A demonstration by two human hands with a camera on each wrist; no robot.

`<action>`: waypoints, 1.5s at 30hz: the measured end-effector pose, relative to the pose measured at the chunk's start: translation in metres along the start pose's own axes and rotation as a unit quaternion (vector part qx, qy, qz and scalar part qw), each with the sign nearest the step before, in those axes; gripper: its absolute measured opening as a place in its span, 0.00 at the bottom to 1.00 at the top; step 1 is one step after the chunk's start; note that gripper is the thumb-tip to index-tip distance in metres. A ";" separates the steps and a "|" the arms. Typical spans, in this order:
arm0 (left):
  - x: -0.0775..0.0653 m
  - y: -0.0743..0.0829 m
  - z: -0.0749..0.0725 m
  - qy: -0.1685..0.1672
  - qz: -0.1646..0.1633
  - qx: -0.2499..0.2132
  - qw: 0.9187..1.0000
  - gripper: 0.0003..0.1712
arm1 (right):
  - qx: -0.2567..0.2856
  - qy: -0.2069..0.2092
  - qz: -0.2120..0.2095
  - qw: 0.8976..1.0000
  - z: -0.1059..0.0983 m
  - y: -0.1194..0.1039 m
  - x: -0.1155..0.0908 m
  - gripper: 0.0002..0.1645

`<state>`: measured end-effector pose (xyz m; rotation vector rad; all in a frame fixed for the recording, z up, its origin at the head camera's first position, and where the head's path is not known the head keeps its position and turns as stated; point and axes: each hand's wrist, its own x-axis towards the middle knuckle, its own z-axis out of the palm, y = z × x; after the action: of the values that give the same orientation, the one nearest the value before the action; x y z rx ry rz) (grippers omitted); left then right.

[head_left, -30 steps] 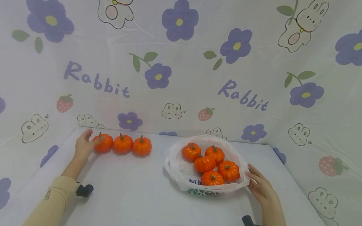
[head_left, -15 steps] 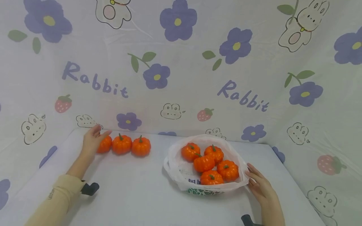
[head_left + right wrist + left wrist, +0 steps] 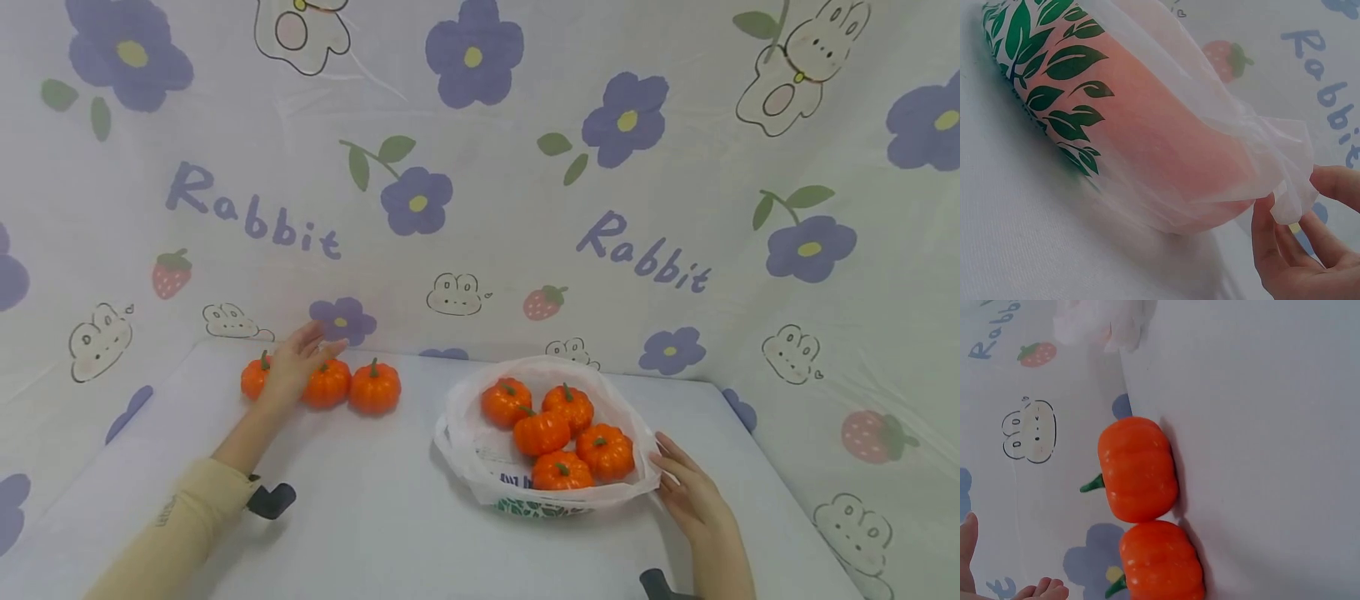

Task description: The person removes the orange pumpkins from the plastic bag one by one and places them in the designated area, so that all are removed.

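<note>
Three small orange pumpkins with green stems stand in a row at the back left of the table. My left hand is at the left and middle ones, fingers and thumb spread apart, holding nothing. It partly hides the left pumpkin and the middle pumpkin; the right pumpkin is fully seen. A white plastic bag lies with its mouth wide at right of centre, with several pumpkins inside. My right hand pinches the bag's right edge; in the right wrist view its fingers and thumb grip the thin plastic.
The white table ends at a patterned cloth backdrop with flowers, rabbits and lettering. Dark wrist mounts stick out below both hands. Green leaves are printed on the bag's front.
My left hand has moved right, from the left pumpkin towards the middle one. The pumpkins stay in place. My right hand keeps its hold on the bag's edge.
</note>
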<state>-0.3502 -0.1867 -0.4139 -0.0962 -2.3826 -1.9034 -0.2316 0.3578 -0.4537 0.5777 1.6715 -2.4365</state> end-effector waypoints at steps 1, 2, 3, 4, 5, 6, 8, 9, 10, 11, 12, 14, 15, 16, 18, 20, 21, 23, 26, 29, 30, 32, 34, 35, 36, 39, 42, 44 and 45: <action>0.000 0.001 0.004 -0.007 0.000 -0.001 1.000 0.53 | 0.002 0.001 0.000 1.000 0.000 0.000 0.000 0.24; 0.001 0.001 0.008 -0.014 -0.001 -0.003 1.000 0.53 | 0.002 0.001 0.000 1.000 0.000 0.000 0.000 0.23; 0.002 0.001 0.012 -0.019 -0.003 -0.007 1.000 0.52 | 0.001 0.002 0.000 1.000 0.000 0.001 0.000 0.23; 0.002 0.002 0.016 -0.024 -0.005 -0.009 1.000 0.52 | 0.001 0.002 0.001 1.000 0.001 0.001 0.000 0.23; 0.003 0.002 0.020 -0.029 -0.006 -0.010 1.000 0.51 | 0.000 0.003 0.001 1.000 0.001 0.001 0.000 0.23; 0.003 0.003 0.024 -0.034 -0.007 -0.009 0.999 0.50 | -0.001 0.002 0.001 1.000 0.000 0.001 0.000 0.23; 0.002 0.006 0.032 -0.042 -0.002 -0.010 0.999 0.49 | 0.002 0.002 -0.001 1.000 0.000 0.001 0.000 0.23; 0.002 0.007 0.037 -0.044 0.000 -0.011 0.999 0.48 | 0.003 0.001 -0.002 1.000 0.000 0.001 0.000 0.23; 0.002 0.008 0.041 -0.047 0.000 -0.012 0.999 0.48 | 0.005 0.000 -0.002 1.000 0.000 0.001 0.001 0.23; 0.001 0.009 0.046 -0.049 -0.002 -0.016 0.999 0.48 | 0.006 0.000 -0.002 1.000 0.000 0.001 0.001 0.24; 0.001 0.010 0.050 -0.052 -0.003 -0.018 0.998 0.48 | 0.007 -0.002 -0.003 1.000 0.000 0.001 0.001 0.24; 0.000 0.012 0.060 -0.056 -0.009 -0.023 0.998 0.48 | 0.007 -0.002 -0.003 1.000 -0.001 0.000 0.002 0.25; 0.000 0.012 0.064 -0.059 -0.012 -0.025 0.998 0.47 | 0.006 -0.002 -0.001 1.000 -0.001 0.000 0.002 0.26; 0.000 0.013 0.069 -0.062 -0.013 -0.018 0.998 0.46 | 0.005 -0.001 0.000 1.000 0.000 0.000 0.002 0.27; -0.001 0.013 0.078 -0.069 -0.011 -0.010 0.998 0.45 | 0.003 -0.001 0.001 1.000 0.000 0.000 0.002 0.28; -0.002 0.015 0.087 -0.076 -0.006 -0.005 0.997 0.44 | 0.000 0.000 0.002 1.000 0.001 0.000 0.002 0.27; -0.002 0.015 0.092 -0.079 -0.004 -0.001 0.997 0.44 | -0.003 0.000 0.002 1.000 0.001 0.000 0.002 0.27; -0.004 0.016 0.101 -0.083 -0.004 0.002 0.997 0.44 | -0.003 -0.001 0.001 1.000 0.001 0.000 0.002 0.25; -0.008 0.019 0.114 -0.094 -0.007 -0.007 0.996 0.44 | 0.001 -0.004 0.001 1.000 0.001 0.000 0.002 0.22; -0.012 0.020 0.128 -0.105 -0.018 -0.015 0.994 0.43 | 0.004 -0.003 0.001 1.000 0.000 -0.001 0.002 0.21; -0.014 0.021 0.132 -0.109 -0.016 -0.016 0.994 0.42 | 0.002 -0.002 0.001 1.000 0.000 -0.001 0.002 0.22; -0.017 0.021 0.140 -0.117 -0.016 -0.017 0.993 0.42 | 0.001 0.000 0.001 1.000 0.001 -0.001 0.002 0.25; -0.019 0.022 0.148 -0.125 -0.015 -0.022 0.992 0.42 | -0.006 0.002 0.001 1.000 0.002 -0.001 0.002 0.28; -0.021 0.022 0.152 -0.131 -0.015 -0.030 0.991 0.41 | -0.008 0.003 0.001 1.000 0.002 -0.001 0.003 0.30; -0.022 0.023 0.156 -0.137 -0.015 -0.035 0.990 0.42 | -0.008 0.004 0.002 1.000 0.002 -0.001 0.003 0.30; -0.026 0.023 0.165 -0.156 -0.024 -0.042 0.987 0.41 | -0.007 0.004 0.001 1.000 0.001 -0.001 0.003 0.29; -0.028 0.022 0.174 -0.173 -0.024 -0.039 0.984 0.40 | -0.002 0.001 0.000 1.000 0.000 -0.001 0.003 0.23; -0.029 0.020 0.179 -0.181 -0.019 -0.039 0.982 0.39 | -0.004 -0.004 -0.002 1.000 0.000 -0.001 0.002 0.22; -0.029 0.020 0.181 -0.185 -0.018 -0.039 0.982 0.39 | -0.002 -0.006 -0.002 1.000 0.000 -0.001 0.002 0.20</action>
<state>-0.3247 -0.0054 -0.4378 -0.4537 -2.5430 -2.1582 -0.2337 0.3588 -0.4536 0.5591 1.6760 -2.4339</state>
